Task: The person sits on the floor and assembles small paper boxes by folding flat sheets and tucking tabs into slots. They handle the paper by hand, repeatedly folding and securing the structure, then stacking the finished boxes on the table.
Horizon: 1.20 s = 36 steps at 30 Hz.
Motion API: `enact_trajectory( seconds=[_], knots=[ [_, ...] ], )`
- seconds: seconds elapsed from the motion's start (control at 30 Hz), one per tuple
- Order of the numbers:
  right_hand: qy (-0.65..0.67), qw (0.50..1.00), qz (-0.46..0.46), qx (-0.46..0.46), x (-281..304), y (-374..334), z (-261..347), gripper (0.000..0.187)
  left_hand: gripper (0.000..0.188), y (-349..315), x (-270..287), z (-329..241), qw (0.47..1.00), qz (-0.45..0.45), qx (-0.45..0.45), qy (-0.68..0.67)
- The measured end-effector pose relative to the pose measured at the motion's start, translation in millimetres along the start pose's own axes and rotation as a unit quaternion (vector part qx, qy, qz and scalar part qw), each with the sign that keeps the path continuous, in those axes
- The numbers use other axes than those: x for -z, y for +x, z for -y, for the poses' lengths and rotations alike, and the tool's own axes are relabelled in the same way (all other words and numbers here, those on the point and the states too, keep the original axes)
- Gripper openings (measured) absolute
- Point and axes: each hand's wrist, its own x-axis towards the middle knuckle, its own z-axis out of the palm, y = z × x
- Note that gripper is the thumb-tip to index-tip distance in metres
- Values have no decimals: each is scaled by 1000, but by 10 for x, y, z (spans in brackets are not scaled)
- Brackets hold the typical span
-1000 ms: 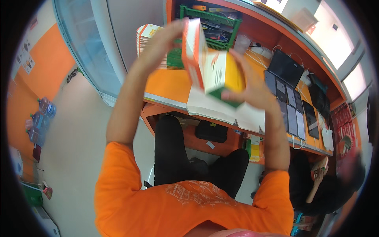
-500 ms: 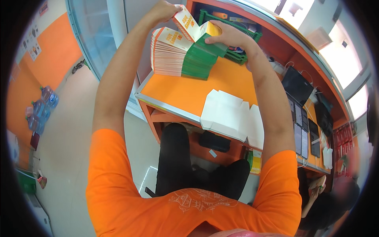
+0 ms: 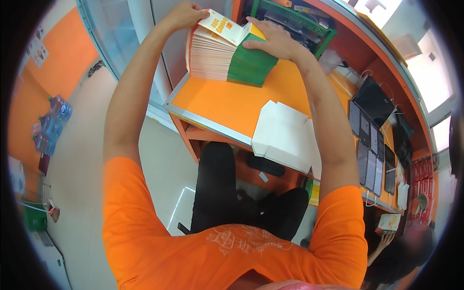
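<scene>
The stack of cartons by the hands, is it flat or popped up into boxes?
Flat: the stack of cartons shows many thin layers packed close on the orange desk, with no hollow boxes visible among them.

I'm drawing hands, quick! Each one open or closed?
Left hand: closed, pinching a long white orange-edged cardboard carton.
Right hand: spread over its other end; can't tell if gripping.

A bright orange T-shirt (image 3: pixel 193 258) with short, loose sleeves (image 3: pixel 129 193) carries a pale line drawing (image 3: pixel 237 240) across its front; the trousers (image 3: pixel 211 188) below it are black.
</scene>
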Motion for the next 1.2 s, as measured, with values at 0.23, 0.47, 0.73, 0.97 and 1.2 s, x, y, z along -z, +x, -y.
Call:
enact_trajectory(
  seconds=[0.23,0.47,0.73,0.97,1.2],
  knots=[
    [-60,997,-34,18,-127,53,117,88,42,-38,-119,-85,938,-66,-177,292],
    [117,991,-4,63,108,108,30,77,42,54,-882,-297,945,154,-175,231],
    [-1,999,-6,-52,8,120,562,73,44,-357,-925,-161,970,65,-121,201],
    [-35,999,9,-35,-28,246,556,69,50,-420,-597,-561,979,199,29,27],
    [48,996,69,38,64,342,251,56,53,-179,-1105,-156,973,119,-122,156]
  ],
)
